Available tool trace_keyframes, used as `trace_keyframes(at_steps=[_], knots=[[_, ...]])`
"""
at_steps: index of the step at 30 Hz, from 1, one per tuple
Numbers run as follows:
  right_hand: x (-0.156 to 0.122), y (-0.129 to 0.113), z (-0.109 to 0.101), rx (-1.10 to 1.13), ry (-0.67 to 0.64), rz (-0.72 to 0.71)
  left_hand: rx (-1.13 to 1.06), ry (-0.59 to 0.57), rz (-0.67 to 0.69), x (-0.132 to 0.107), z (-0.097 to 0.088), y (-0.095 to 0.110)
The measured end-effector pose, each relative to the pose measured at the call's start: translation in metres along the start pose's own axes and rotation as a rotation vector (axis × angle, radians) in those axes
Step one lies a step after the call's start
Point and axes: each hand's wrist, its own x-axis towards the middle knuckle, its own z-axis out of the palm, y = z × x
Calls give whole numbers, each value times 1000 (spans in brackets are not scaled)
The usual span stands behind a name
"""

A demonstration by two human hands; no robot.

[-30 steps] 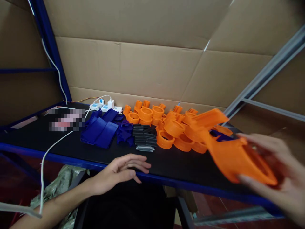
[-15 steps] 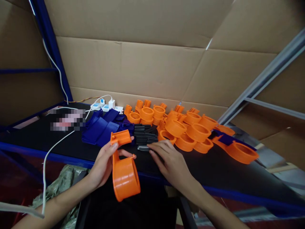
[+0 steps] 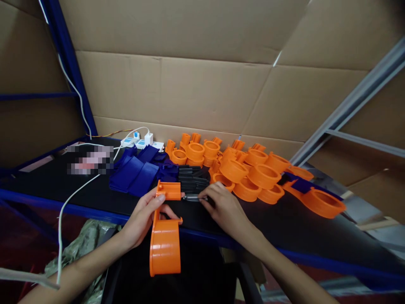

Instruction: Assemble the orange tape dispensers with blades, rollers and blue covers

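My left hand [image 3: 142, 217] is closed around the narrow neck of an orange plastic part [image 3: 166, 249], which has a wide ring at its lower end and a short channel piece at the top. My right hand [image 3: 226, 209] pinches a small dark strip [image 3: 191, 197] with a pale shiny face, close to the open end of that channel. Whether the strip touches the orange part I cannot tell. Just behind lies a pile of black strips [image 3: 191, 179]. Blue flat pieces [image 3: 134, 173] are heaped to the left of it.
Several orange ringed parts [image 3: 264, 175] are stacked at the back and right of the black table [image 3: 284, 228]. One orange part with a blue piece [image 3: 322, 202] lies far right. A power strip [image 3: 158, 146] with white cables stands behind; cardboard [image 3: 202, 88] walls the back.
My left hand has turned the orange part more upright and shifted it slightly right, so its channel lines up nearer the strip. My right hand has lifted the strip's end a little.
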Motion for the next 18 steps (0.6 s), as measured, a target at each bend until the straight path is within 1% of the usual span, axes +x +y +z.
trace_keyframes(at_steps=[4, 7, 9, 11, 13, 18], knots=[[3, -2, -14, 219, 21, 70, 53, 0, -4, 1, 0, -1], [6, -11, -28, 396, 12, 140, 123, -18, 2, 2, -1, -3], [9, -20, -34, 460, -17, 149, 169, -38, 9, 3, -2, -4], [12, -28, -35, 466, -22, 120, 212, -62, 28, 3, -3, -5], [17, -35, -32, 430, 6, 87, 236, -81, 42, 3, -3, -6], [25, -42, -27, 364, 72, 25, 237, -112, 25, 4, -4, -5]])
